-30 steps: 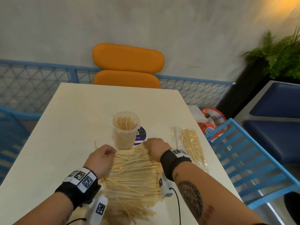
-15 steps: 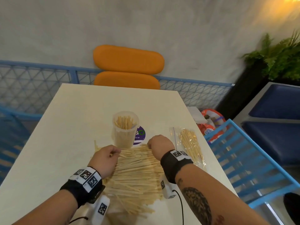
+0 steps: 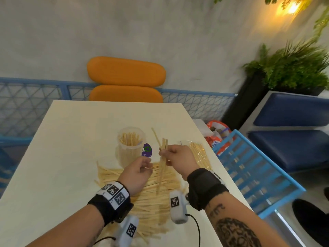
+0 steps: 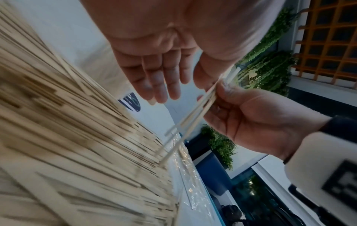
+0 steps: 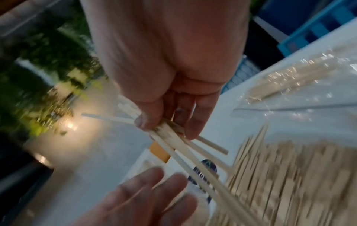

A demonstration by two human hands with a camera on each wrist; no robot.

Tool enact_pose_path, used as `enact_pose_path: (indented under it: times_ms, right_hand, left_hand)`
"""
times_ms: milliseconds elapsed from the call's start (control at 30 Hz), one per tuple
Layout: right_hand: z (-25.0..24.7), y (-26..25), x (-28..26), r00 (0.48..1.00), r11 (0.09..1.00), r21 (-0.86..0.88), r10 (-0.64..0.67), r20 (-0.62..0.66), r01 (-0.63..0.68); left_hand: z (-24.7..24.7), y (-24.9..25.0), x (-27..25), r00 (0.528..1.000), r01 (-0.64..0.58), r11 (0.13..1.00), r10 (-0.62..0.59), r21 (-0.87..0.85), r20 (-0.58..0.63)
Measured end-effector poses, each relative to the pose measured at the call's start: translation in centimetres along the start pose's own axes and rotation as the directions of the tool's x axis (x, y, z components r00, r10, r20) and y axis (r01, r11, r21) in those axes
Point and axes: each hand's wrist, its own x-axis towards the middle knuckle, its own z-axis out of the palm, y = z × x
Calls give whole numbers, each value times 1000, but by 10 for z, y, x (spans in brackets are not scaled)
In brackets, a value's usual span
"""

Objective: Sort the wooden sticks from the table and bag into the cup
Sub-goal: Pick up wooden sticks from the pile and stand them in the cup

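Pinching a few wooden sticks [image 3: 162,158] upright in the right hand [image 3: 179,160] grip, above the stick pile [image 3: 154,198] on the bench [image 3: 71,139]. Left hand [image 3: 137,173] relaxed, fingers [image 4: 154,82] straight, empty, per its wrist view. Clear plastic cup [image 3: 130,146] beyond, part-filled; bag [image 3: 199,154] rightward. Purple label [image 3: 146,150] reading "go".

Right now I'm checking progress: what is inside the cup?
Wooden sticks stand upright in the clear cup; its bottom is too cloudy to see.
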Motion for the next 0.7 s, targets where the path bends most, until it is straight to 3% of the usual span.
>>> enact_pose_path:
  times_ms: [67, 133, 367, 500, 600, 700]
  right_hand:
    - [2, -3, -5, 999, 983, 180, 42, 11, -44]
    - [7, -3, -10, 998, 968, 244, 59, 20, -62]
    - [23, 0, -19, 981, 888, 418, 187, 59, -194]
    - [20, 0, -18, 961, 862, 427, 264, 82, -273]
    - [16, -6, -14, 967, 891, 384, 252, 27, -243]
    - [12, -13, -8, 986, 914, 384, 160, -50, -129]
  left_hand:
    - [8, 8, 2, 995, -20, 999, 23, -30, 97]
    - [13, 15, 3, 988, -44, 999, 41, 19, 148]
    - [26, 16, 10, 996, -62, 990, 53, 123, 75]
    - [21, 15, 8, 991, -84, 986, 67, 147, 119]
    - [17, 13, 7, 984, -52, 987, 25, 152, 174]
    - [13, 13, 3, 969, -35, 980, -15, 194, 248]
